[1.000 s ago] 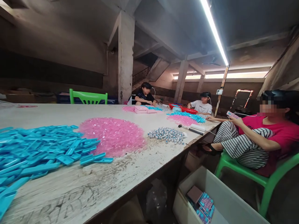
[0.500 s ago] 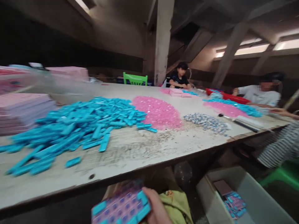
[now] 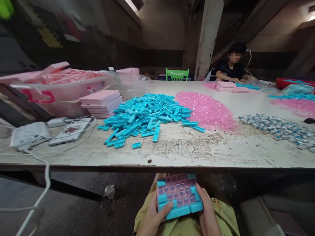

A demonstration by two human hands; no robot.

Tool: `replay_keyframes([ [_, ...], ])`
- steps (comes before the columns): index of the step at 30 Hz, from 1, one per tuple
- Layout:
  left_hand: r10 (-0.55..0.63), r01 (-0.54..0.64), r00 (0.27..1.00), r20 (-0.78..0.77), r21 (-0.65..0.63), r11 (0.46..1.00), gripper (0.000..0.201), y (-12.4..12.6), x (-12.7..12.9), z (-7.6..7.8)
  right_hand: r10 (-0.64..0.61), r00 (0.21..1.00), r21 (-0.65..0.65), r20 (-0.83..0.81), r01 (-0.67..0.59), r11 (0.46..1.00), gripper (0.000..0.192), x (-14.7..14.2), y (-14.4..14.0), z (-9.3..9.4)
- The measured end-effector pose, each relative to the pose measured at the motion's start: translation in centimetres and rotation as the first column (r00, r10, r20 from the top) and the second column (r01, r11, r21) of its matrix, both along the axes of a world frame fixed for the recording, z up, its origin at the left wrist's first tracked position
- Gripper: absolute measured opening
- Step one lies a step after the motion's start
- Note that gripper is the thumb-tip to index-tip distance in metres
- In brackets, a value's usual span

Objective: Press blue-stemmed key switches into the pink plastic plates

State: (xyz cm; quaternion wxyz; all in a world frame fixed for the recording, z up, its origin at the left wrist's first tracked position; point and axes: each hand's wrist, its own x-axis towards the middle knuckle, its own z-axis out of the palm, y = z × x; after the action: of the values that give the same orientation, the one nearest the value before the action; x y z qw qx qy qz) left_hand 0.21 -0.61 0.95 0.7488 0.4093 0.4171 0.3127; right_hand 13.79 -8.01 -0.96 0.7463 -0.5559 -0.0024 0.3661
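A small keyboard [image 3: 176, 196] with clear pink keys in the middle and blue keys along its edges rests between my hands, over my lap and below the table edge. My left hand [image 3: 155, 213] grips its left side, thumb across a blue key at the front. Around the right side curl the fingers of my right hand [image 3: 206, 206]. On the table beyond lie a heap of long blue keycaps [image 3: 147, 113], a heap of clear pink keycaps [image 3: 206, 109] and a pile of small white-and-blue parts [image 3: 275, 129].
At the left stand a tub [image 3: 66, 95] of pink panels and a stack of pink panels [image 3: 100, 101]. A phone-like device [image 3: 71, 131] and a white charger [image 3: 31, 136] with cables lie near the edge. Another person [image 3: 232, 67] sits across the table [image 3: 98, 160]; a box [image 3: 258, 209] stands low right.
My view has swung left, bringing the tub and charger into sight. The keyboard has come to the middle of my lap, and my left hand now shows on it.
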Motion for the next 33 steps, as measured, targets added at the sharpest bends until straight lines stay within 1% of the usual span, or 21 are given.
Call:
replay_keyframes([
  [3,-0.024,0.024,0.999,0.028,-0.008,1.0,0.079,0.2,-0.1,-0.2,0.014,0.998,-0.015,-0.06,-0.015,1.0,0.036,0.2,0.1,-0.5],
  [7,-0.054,0.056,0.997,0.048,-0.039,0.998,0.083,0.5,-0.2,-0.7,0.057,0.991,-0.035,-0.124,-0.062,0.998,0.038,0.8,0.0,-1.1],
  [11,-0.087,0.089,0.995,0.048,-0.044,0.995,0.079,0.5,-0.6,-0.9,0.057,0.99,-0.052,-0.127,-0.064,0.997,0.037,1.1,0.0,-1.0],
  [16,-0.089,0.089,0.996,0.014,-0.02,0.996,0.078,0.3,-0.8,-0.9,0.017,0.99,-0.052,-0.139,-0.025,0.998,0.031,0.3,-0.1,-0.3],
  [20,-0.075,0.075,0.997,-0.005,-0.015,0.997,0.081,0.2,-0.6,-0.8,0.003,0.976,-0.035,-0.216,-0.011,0.999,0.04,0.1,-0.3,0.4],
  [23,-0.068,0.067,0.997,-0.038,-0.03,0.997,0.088,0.3,-0.6,-0.9,0.006,0.969,-0.032,-0.247,-0.015,0.999,0.047,0.2,-0.4,0.8],
  [28,-0.048,0.042,0.993,-0.107,-0.057,0.998,0.102,0.6,-0.7,-1.5,-0.012,0.975,-0.038,-0.222,0.003,0.999,0.047,-0.4,-0.4,1.8],
  [31,-0.042,0.039,0.992,-0.119,-0.025,0.999,0.099,0.6,-0.7,-1.4,-0.045,0.976,-0.049,-0.215,0.036,0.998,0.05,-0.6,-0.4,2.4],
  [33,-0.032,0.034,0.993,-0.111,0.017,0.999,0.094,0.6,-0.6,-1.2,-0.007,0.976,-0.029,-0.217,0.0,1.0,0.048,-0.6,-0.5,2.4],
])
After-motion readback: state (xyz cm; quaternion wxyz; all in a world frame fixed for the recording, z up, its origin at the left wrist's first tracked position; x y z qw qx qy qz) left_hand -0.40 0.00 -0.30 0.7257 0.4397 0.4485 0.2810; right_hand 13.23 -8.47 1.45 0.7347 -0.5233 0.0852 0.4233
